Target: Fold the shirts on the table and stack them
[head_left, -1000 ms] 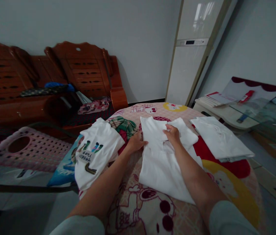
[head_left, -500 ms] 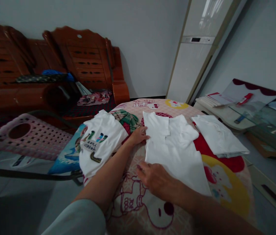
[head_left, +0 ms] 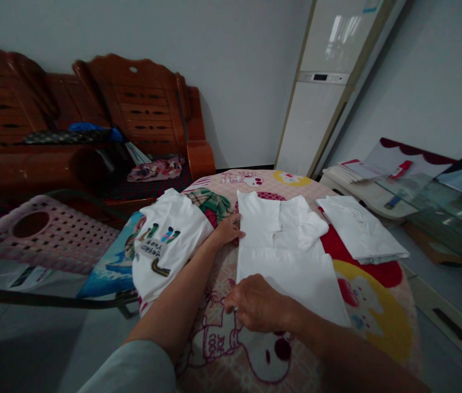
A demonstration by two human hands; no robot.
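A white shirt (head_left: 292, 278), partly folded with its short sleeve turned in, lies flat on the round table. At its left edge, my left hand (head_left: 227, 229) pinches the fabric between thumb and fingers. My right hand (head_left: 257, 303) is closed at the shirt's lower left corner, gripping the cloth there; its fingertips are curled under and partly hidden. A crease runs across the shirt between the two hands. Left of my left forearm lies a printed white T-shirt (head_left: 173, 232), with a green plaid cloth (head_left: 212, 203) behind it.
A folded white garment (head_left: 361, 229) rests on the right of the patterned tablecloth (head_left: 251, 355). A pink woven chair (head_left: 67, 240) stands at left, before a wooden sofa (head_left: 141, 109). A glass shelf (head_left: 431, 202) borders the right side, and a tall air conditioner (head_left: 312, 120) stands behind.
My right hand's fingers have curled closed at the shirt's corner. The shirt's lower part looks smoother, with a sharper crosswise crease. My left hand stays at the left edge. The view has shifted slightly.
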